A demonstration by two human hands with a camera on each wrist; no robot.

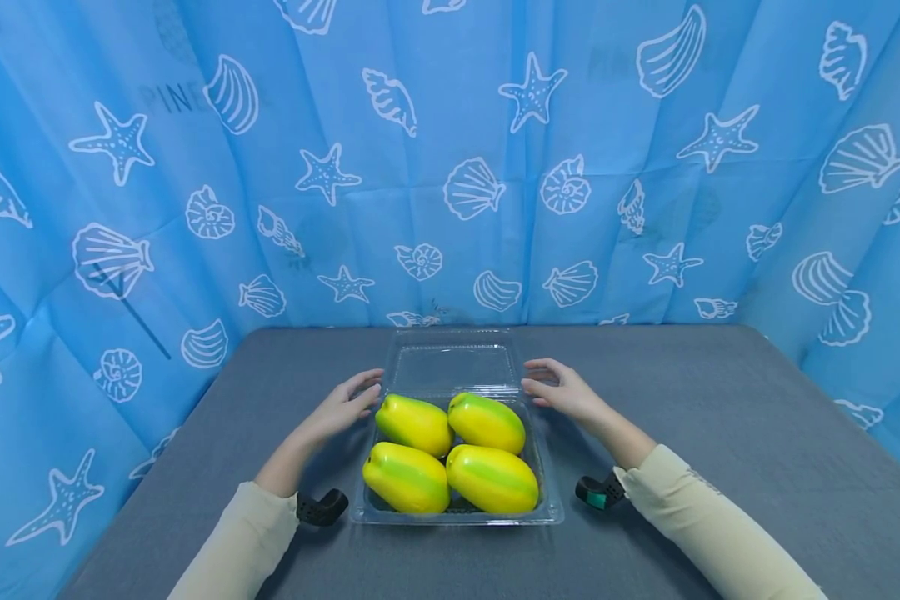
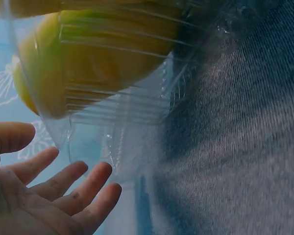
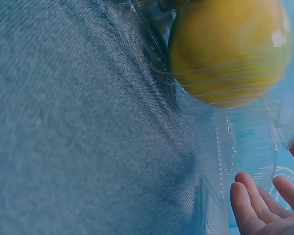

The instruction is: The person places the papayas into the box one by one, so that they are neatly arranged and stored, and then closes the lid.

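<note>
A clear plastic clamshell box point(image 1: 553, 492) sits on the table with its lid point(image 1: 453, 367) folded back flat behind it. Several yellow papayas with green streaks point(image 1: 492, 480) fill the base in two rows. My left hand point(image 1: 345, 406) is beside the box's back left corner, fingers spread and loosely bent, holding nothing. Across from it, my right hand point(image 1: 570, 395) hovers by the hinge's right end, also relaxed and without anything in its grasp. In the left wrist view a papaya point(image 2: 103, 58) shows through the ribbed wall. The right wrist view has another papaya point(image 3: 230, 54) above the fingertips.
Grey cloth covers the table point(image 1: 720, 417). A blue curtain point(image 1: 450, 167) printed with white shells and starfish hangs along the table's back edge and sides. Black wrist-worn devices stick out inward from both wrists, the left one point(image 1: 322, 507) close to the box's side.
</note>
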